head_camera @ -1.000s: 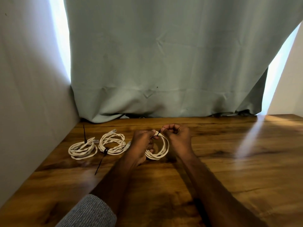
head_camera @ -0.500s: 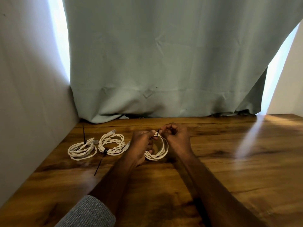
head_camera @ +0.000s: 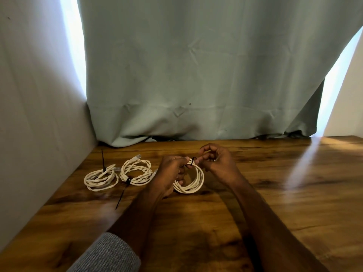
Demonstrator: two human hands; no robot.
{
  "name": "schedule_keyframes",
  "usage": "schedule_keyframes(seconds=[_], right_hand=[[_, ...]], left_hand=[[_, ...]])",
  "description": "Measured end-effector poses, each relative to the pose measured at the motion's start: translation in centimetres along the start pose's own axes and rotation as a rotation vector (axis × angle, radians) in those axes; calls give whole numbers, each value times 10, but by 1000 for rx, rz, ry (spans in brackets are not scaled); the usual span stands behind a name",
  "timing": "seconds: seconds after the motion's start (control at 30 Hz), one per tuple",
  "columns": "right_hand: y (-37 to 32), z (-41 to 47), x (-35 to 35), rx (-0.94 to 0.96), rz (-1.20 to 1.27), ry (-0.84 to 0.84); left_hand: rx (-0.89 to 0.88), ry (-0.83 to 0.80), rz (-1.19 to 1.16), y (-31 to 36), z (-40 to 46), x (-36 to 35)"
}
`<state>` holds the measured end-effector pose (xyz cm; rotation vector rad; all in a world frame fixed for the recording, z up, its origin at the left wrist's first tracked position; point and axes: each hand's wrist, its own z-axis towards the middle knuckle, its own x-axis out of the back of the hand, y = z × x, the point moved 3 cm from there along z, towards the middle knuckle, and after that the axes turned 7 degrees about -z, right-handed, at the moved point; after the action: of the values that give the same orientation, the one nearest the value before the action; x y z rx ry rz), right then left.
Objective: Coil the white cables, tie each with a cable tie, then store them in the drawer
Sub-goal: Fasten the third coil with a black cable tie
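Three white cable coils lie on the wooden table [head_camera: 275, 193]. The left coil [head_camera: 101, 178] has a black tie [head_camera: 103, 160] sticking straight up. The middle coil [head_camera: 136, 171] carries a black tie [head_camera: 122, 193] whose tail trails toward me. My left hand [head_camera: 170, 173] grips the third coil [head_camera: 191, 182] at its top left. My right hand [head_camera: 216, 162] pinches a black cable tie [head_camera: 194, 160] looped over the top of that coil. The tie's tail is hidden in my fingers. No drawer is in view.
A grey-green curtain [head_camera: 196, 75] hangs behind the table's far edge. A pale wall [head_camera: 39, 114] borders the table on the left. A streak of sunlight [head_camera: 302, 169] falls across the right side of the table.
The tie over the third coil now forms a small closed loop on the cable. My right hand has shifted slightly to the right. The two tied coils have not moved.
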<state>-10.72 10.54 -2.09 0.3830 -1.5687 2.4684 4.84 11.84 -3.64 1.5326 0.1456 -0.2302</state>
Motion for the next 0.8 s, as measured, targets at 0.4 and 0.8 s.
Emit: schedule_keyframes(seconds=[0.4,0.8], right_hand=[[10,-1,13,-199,158,-297],[9,-2,7,-369,338,-218]], left_hand=[[80,-130,1,-6,5,-1],[-143,-142,62,-5,3,-6]])
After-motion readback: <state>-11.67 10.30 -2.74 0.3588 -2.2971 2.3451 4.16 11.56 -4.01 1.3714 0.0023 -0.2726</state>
